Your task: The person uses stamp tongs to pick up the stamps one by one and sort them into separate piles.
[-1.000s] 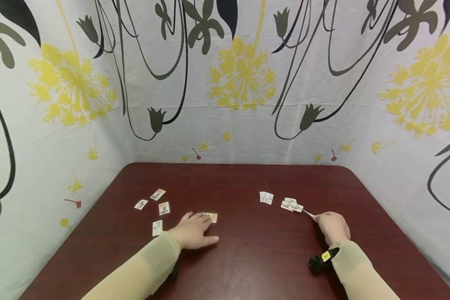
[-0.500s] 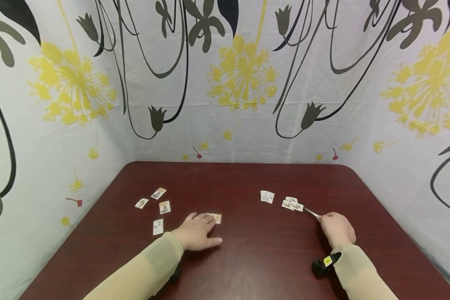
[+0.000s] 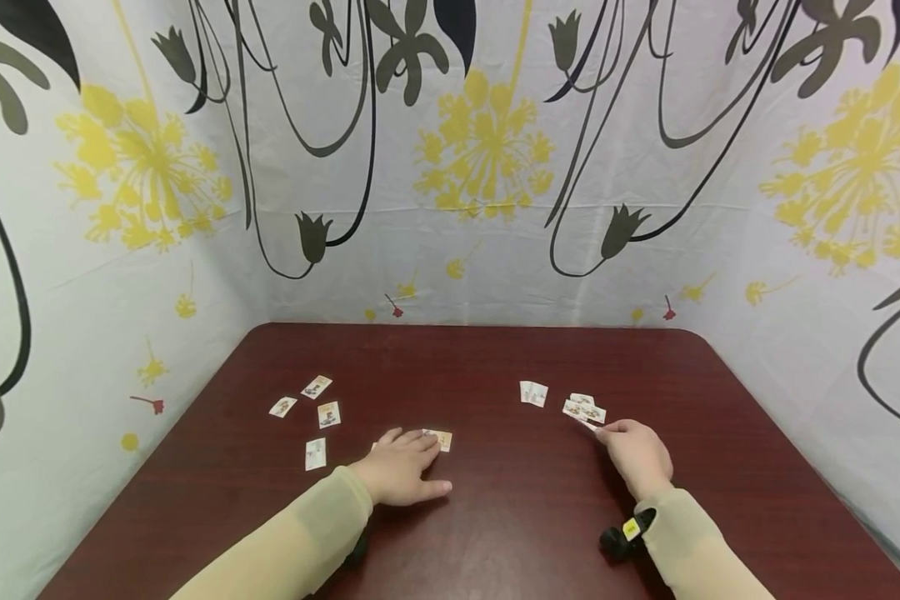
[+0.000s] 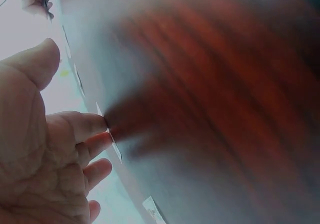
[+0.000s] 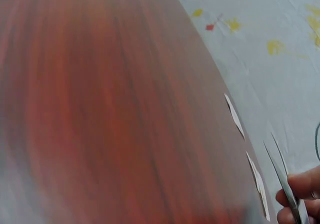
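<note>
My left hand (image 3: pixel 401 468) lies palm down with straight fingers on a small printed card (image 3: pixel 442 439). The fingertips cover part of that card. In the left wrist view, the index fingertip (image 4: pixel 97 121) meets the card (image 4: pixel 117 151) edge on. My right hand (image 3: pixel 636 458) pinches metal tweezers (image 5: pixel 286 184), whose two tips stand apart with nothing between them in the right wrist view. Seen from the head, the tweezers point at the near side of a cluster of overlapping cards (image 3: pixel 585 408). Left of that cluster lies a pair of overlapping cards (image 3: pixel 532 393).
Several single cards lie spread at the left of the dark red table (image 3: pixel 480 533): one near the left sleeve (image 3: pixel 316 454), others (image 3: pixel 329 414) farther back. A patterned cloth (image 3: pixel 465 275) hangs behind and along both sides of the table.
My left hand has slid to the right, and the card under its fingers has shifted with it. My right hand first drew slightly right, then moved left with the tweezers along the cluster's near side.
</note>
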`<action>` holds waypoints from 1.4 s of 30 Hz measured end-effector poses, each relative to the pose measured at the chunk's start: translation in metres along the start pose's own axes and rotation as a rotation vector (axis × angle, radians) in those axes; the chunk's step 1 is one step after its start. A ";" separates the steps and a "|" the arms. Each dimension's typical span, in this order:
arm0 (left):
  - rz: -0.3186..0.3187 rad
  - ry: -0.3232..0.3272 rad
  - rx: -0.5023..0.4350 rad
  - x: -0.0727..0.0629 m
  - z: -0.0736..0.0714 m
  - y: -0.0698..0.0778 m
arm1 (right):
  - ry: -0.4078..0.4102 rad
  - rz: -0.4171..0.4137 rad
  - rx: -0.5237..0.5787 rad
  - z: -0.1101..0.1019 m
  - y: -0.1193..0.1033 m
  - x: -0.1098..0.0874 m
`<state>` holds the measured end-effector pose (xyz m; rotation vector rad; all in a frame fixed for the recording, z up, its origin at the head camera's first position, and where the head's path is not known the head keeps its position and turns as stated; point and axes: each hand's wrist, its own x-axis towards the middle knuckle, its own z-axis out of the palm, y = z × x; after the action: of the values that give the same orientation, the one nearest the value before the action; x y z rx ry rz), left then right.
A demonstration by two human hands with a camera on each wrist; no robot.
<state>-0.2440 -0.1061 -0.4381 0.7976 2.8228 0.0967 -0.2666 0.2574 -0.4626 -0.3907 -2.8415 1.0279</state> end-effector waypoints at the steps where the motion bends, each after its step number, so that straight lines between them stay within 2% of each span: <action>1: 0.001 0.000 0.000 0.000 0.000 0.000 | -0.012 -0.010 0.003 0.002 -0.003 -0.001; 10: 0.009 -0.002 0.011 0.003 0.003 0.001 | -0.093 -0.122 -0.015 0.025 -0.031 -0.008; 24: 0.028 -0.004 0.037 0.008 0.005 0.006 | -0.146 -0.171 -0.042 0.055 -0.067 -0.018; 32: 0.042 -0.011 0.027 0.007 0.002 0.013 | -0.182 -0.189 -0.070 0.066 -0.076 -0.019; 42: 0.041 -0.010 0.007 0.008 0.001 0.017 | -0.179 -0.213 -0.081 0.074 -0.083 -0.024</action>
<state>-0.2421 -0.0876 -0.4387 0.8554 2.7997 0.0887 -0.2738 0.1442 -0.4660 0.0004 -3.0053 0.9533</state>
